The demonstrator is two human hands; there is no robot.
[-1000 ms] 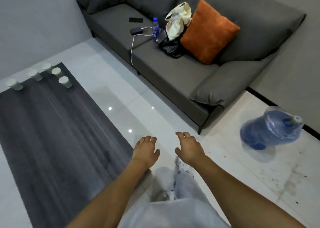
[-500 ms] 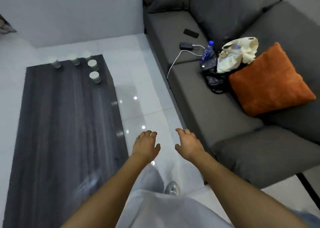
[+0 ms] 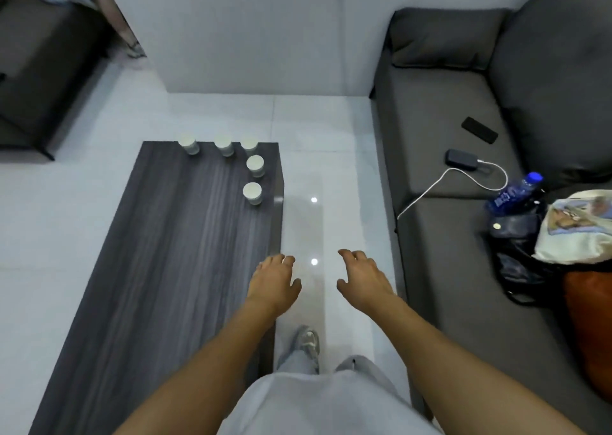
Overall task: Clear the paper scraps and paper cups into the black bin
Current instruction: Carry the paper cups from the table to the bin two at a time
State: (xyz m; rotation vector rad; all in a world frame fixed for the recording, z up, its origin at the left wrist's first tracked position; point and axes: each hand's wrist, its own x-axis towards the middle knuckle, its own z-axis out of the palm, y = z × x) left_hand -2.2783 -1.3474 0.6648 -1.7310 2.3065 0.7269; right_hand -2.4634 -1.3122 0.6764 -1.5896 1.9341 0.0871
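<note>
Several white paper cups stand at the far right corner of a dark wooden coffee table (image 3: 159,252); the nearest cup (image 3: 252,193) sits by the table's right edge, another cup (image 3: 255,165) just behind it, and a row of cups (image 3: 224,144) lines the far edge. My left hand (image 3: 273,277) hovers over the table's right edge, fingers relaxed, holding nothing. My right hand (image 3: 362,277) hangs over the white floor beside it, also empty. Both hands are well short of the cups. No black bin and no paper scraps are in view.
A grey sofa (image 3: 463,219) runs along the right, carrying a phone (image 3: 479,130), a power bank with a white cable (image 3: 462,159), a water bottle (image 3: 511,193), a dark bag (image 3: 516,252), a cloth bag and an orange cushion (image 3: 592,328). A narrow tiled aisle (image 3: 331,169) lies between table and sofa. Another dark seat (image 3: 36,70) is far left.
The view has swung left: the table and cups now lie straight ahead and nearer, the sofa has slid to the right. My hands stay outstretched and empty.
</note>
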